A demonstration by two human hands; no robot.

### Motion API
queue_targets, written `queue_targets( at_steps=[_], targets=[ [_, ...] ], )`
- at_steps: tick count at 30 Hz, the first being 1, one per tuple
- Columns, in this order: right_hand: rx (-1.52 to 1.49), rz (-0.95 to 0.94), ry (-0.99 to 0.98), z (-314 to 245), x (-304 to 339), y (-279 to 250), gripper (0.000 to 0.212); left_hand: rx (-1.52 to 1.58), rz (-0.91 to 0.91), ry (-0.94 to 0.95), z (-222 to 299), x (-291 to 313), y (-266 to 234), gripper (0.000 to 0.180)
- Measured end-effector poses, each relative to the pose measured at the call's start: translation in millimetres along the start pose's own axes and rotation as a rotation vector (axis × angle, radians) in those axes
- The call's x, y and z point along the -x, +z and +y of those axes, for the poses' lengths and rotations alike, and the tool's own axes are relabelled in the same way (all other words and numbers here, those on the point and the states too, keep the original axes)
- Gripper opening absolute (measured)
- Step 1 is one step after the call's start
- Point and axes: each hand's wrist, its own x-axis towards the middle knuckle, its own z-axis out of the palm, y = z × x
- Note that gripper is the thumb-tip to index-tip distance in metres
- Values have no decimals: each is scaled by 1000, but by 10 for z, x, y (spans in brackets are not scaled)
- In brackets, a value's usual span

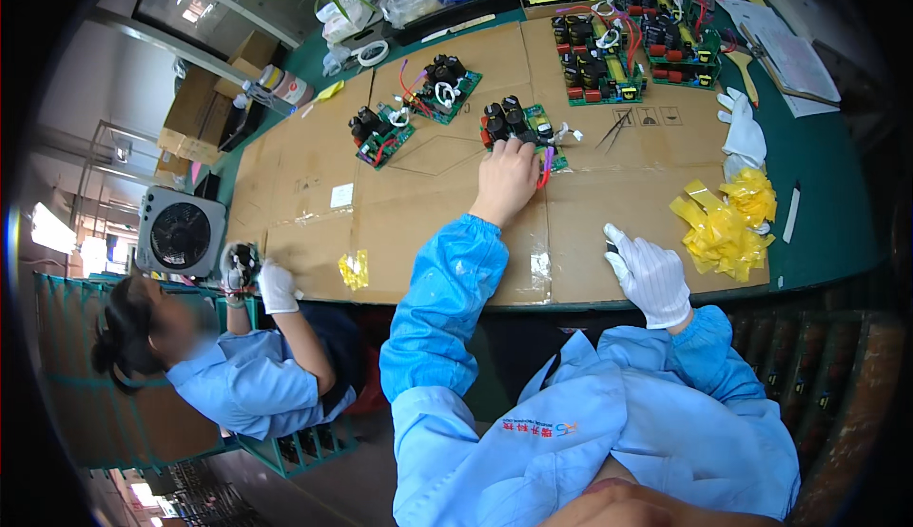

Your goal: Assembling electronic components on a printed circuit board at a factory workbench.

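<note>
My bare left hand [507, 180] reaches to a green circuit board [547, 123] with black capacitors and red and purple wires. Its fingers are closed on the board's near edge, and the fingertips are partly hidden among the parts. My right hand [651, 278], in a white striped glove, rests over the cardboard near the table's front edge. Its fingers are curled together, with a small dark thing at their tips too small to name. Two more circuit boards, one farther back [443, 94] and one nearer [382, 137], lie to the left. Dark tweezers [615, 130] lie right of my board.
Cardboard [447, 213] covers the green table. Stacked circuit boards [601, 66] stand at the back right. A white glove [744, 132] and a yellow tape heap [728, 232] lie right. A co-worker [247, 356] at the left handles a dark part beside a grey fan [181, 232].
</note>
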Motion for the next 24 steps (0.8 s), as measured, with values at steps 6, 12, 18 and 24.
queue_targets(
  at_steps=[6, 12, 18, 24],
  targets=[
    [-169, -30, 41, 38, -32, -31, 43, 14, 15, 50, -51, 231, -43, 7],
    [-443, -217, 166, -111, -99, -318, 54, 60, -219, -5, 248, 645, -463, 31],
    [-556, -68, 47, -267, -285, -254, 71, 120, -224, 31, 576, 1508, -950, 47],
    [-534, -332, -193, -388, -390, -80, 62, 216, -220, -18, 785, 1793, -1277, 57]
  ],
)
